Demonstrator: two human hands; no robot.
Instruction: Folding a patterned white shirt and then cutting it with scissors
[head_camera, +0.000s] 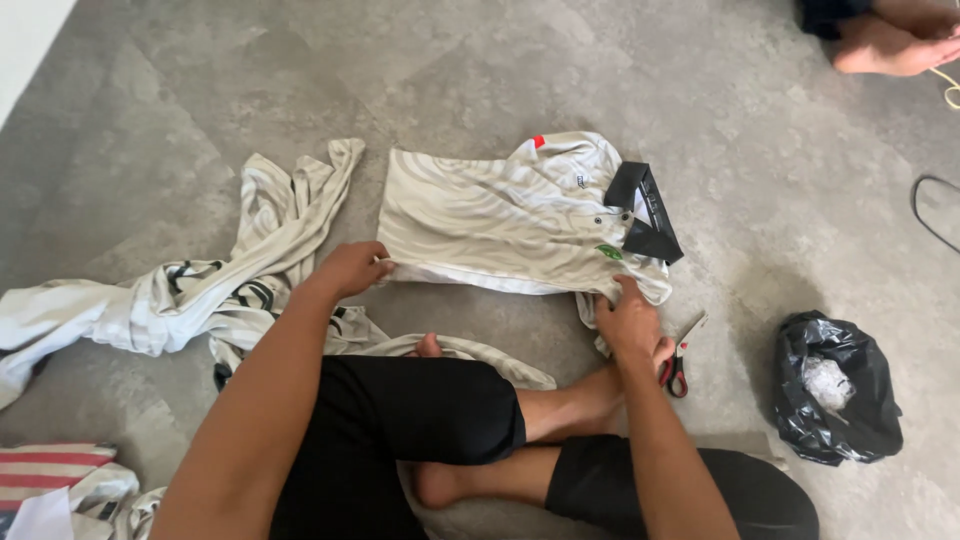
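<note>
A cream polo shirt (500, 215) with a black collar lies folded on the grey floor in front of my crossed legs. My left hand (350, 268) grips its near left corner. My right hand (628, 322) pinches the near right edge, just below the collar. Both hands hold the fabric against the floor.
A heap of similar cream garments (200, 290) lies to the left. Red-handled scissors (680, 362) rest by my right foot. A black plastic bag (835, 390) sits at the right. Another person's foot (890, 45) shows top right. Striped cloth (45, 470) lies bottom left.
</note>
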